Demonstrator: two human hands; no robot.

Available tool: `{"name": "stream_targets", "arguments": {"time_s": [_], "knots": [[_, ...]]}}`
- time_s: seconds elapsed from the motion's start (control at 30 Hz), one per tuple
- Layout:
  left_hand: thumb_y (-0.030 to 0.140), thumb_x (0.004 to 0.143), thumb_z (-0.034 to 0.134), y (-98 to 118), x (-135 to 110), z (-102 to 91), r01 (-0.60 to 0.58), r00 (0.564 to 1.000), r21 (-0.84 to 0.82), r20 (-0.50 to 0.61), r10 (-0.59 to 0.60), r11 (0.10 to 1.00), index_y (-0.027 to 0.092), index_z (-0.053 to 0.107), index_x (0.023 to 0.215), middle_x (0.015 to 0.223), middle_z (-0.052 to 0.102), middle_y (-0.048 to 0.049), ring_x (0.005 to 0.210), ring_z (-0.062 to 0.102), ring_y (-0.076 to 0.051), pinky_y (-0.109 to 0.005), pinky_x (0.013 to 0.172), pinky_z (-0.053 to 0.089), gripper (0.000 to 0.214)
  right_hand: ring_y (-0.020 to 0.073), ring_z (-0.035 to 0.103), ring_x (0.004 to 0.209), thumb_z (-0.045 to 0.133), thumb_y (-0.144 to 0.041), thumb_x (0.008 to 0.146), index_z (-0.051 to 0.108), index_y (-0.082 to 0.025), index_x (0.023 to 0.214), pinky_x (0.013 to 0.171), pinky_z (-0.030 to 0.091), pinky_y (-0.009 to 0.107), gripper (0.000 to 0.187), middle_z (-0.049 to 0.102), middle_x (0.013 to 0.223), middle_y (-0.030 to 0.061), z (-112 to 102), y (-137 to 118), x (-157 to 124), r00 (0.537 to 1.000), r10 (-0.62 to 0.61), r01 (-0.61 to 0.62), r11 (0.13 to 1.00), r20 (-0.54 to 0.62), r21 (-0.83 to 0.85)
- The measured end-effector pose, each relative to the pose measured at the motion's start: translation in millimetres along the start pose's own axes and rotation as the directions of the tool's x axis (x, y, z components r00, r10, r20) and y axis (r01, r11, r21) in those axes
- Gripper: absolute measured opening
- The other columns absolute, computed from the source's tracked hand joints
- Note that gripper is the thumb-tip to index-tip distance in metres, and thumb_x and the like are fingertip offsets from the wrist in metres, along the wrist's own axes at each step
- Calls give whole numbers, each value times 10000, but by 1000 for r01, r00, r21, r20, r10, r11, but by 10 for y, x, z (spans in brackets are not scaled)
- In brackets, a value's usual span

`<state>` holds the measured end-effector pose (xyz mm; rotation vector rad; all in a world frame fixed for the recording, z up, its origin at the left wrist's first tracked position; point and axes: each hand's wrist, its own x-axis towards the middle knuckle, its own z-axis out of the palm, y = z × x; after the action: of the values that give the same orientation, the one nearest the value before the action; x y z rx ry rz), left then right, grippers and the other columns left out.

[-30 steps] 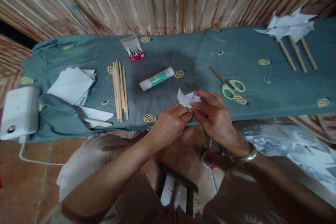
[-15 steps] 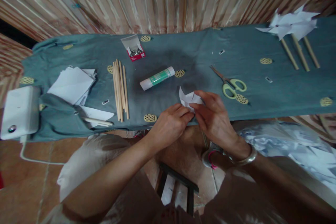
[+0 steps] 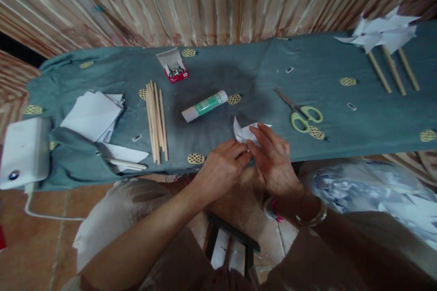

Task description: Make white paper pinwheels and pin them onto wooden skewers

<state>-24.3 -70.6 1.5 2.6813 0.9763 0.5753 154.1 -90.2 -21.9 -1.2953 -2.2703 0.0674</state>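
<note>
A white paper pinwheel (image 3: 242,132) with curled points lies at the table's front edge, under both my hands. My left hand (image 3: 223,166) is closed, its fingers pinching the near side of the paper. My right hand (image 3: 273,159) presses over the right part, thumb and fingers on the paper. My fingers hide the pinwheel's near side. Just beyond it lies a glue stick (image 3: 207,105) with a green label. Scissors (image 3: 300,113) with light green handles rest to the right.
Wooden sticks (image 3: 156,122) lie left of the glue. Behind them stands an open red box (image 3: 177,75) of shiny metal pins. Stacked paper squares (image 3: 92,116) and a white device (image 3: 25,150) are at left. Finished paper pinwheels on sticks (image 3: 382,32) lie far right. A clear bag (image 3: 368,191) holds paper.
My right hand has lowered from a raised pinch and flattened onto the paper's right side. My left hand keeps its hold nearly in place. The view has shifted slightly.
</note>
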Motion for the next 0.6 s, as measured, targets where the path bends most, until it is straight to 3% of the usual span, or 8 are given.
{"name": "stream_targets", "arguments": {"time_s": [0.37, 0.6], "knots": [[137, 955, 479, 14, 26, -7, 11, 1000, 2, -15, -11, 1000, 107, 658, 1022, 947, 676, -75, 869, 596, -200, -337, 767, 551, 194, 307, 314, 1451, 423, -102, 904, 532, -248, 1286, 1081, 348, 558, 423, 468, 1473, 119, -132, 82, 15, 997, 79, -81, 992, 26, 93], [137, 957, 474, 11, 26, -1, 8, 1000, 6, -24, -8, 1000, 103, 663, 1008, 934, 673, -76, 858, 594, -196, -328, 751, 549, 198, 314, 305, 1454, 425, -117, 916, 525, -265, 1291, 1049, 375, 549, 415, 456, 1484, 124, -128, 111, 10, 997, 55, -57, 998, 56, 39]]}}
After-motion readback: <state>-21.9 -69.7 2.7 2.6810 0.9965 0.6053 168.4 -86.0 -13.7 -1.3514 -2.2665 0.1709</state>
